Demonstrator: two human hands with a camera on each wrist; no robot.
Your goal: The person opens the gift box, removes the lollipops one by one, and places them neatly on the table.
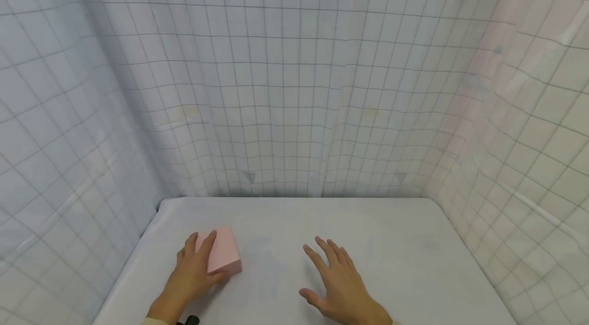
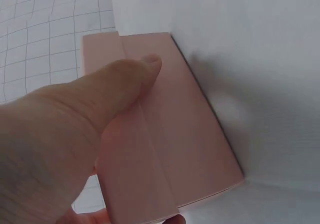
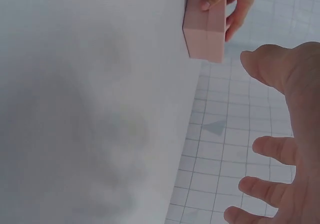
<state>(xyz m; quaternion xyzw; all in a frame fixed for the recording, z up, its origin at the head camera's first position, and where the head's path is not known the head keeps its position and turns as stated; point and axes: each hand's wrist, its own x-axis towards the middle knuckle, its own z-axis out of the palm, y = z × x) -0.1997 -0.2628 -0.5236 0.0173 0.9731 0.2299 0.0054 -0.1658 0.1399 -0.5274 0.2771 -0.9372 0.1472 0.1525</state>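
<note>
A pink box (image 1: 223, 249) with a seam along its side rests on the white table, left of the middle. My left hand (image 1: 190, 270) grips it, the thumb along the near side and the fingers over the top and far edge. In the left wrist view the thumb presses on the seamed face of the box (image 2: 172, 129). My right hand (image 1: 342, 284) hovers above the table to the right of the box, fingers spread and holding nothing. The right wrist view shows its spread fingers (image 3: 272, 191), with the box (image 3: 205, 36) in the left hand beyond.
A white cloth covers the table (image 1: 391, 243). White sheets with a grid of dark lines hang behind it (image 1: 294, 110) and at both sides. A small black object (image 1: 192, 320) shows by the left wrist at the bottom edge.
</note>
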